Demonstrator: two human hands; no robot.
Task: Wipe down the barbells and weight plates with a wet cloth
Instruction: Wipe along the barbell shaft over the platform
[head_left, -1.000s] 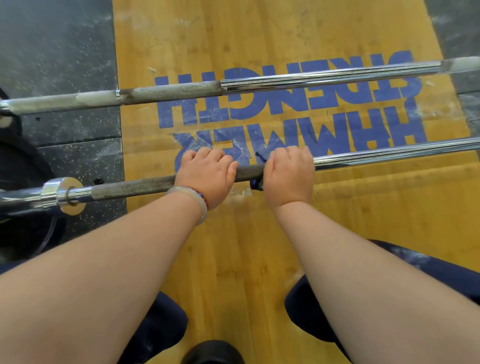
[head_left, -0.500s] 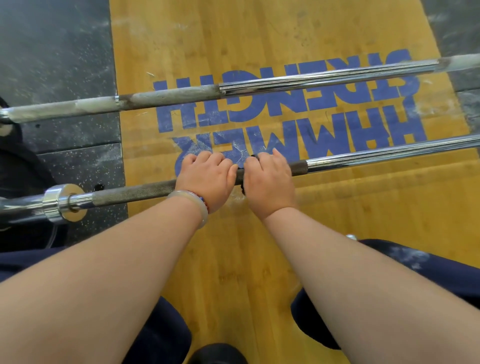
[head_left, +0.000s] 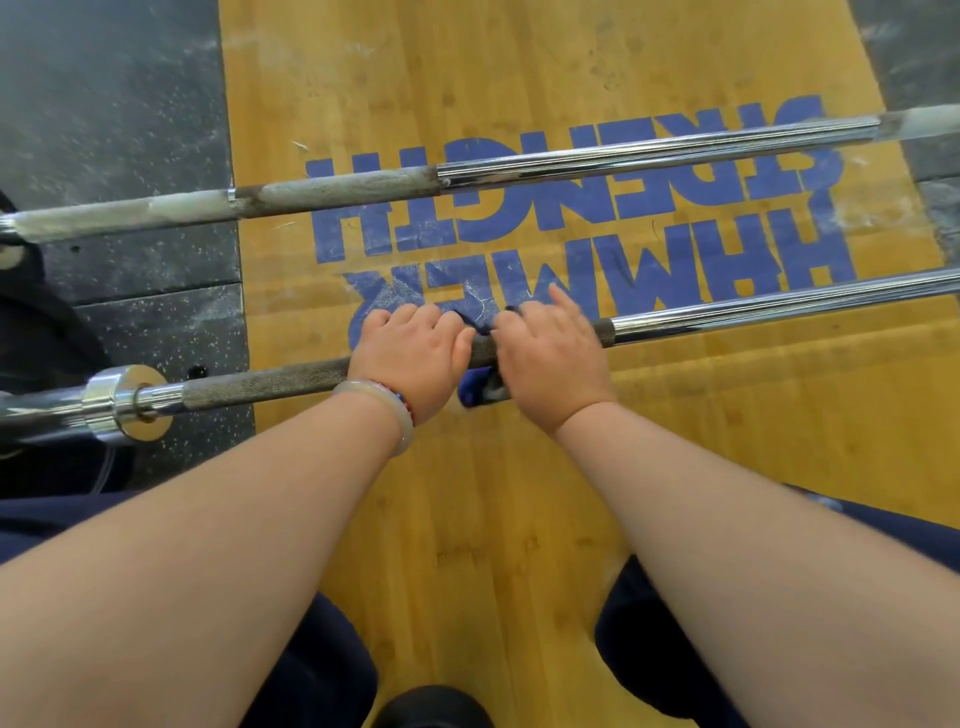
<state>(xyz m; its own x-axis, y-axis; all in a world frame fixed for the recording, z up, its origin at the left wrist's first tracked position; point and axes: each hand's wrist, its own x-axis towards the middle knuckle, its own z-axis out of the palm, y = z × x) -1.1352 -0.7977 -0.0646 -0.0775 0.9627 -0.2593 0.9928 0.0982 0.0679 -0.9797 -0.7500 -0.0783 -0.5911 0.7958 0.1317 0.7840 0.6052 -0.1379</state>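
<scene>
Right hand (head_left: 550, 358) slid cloth (head_left: 475, 387) leftward along near barbell (head_left: 260, 384), one of two.

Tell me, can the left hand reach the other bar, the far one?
Probably yes. The left hand grips the near bar, and only wooden floor lies between it and the far bar, so nothing blocks it.

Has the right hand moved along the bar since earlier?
Yes. The right hand and cloth slid left along the near barbell, away from its chrome section, toward the left hand.
</scene>
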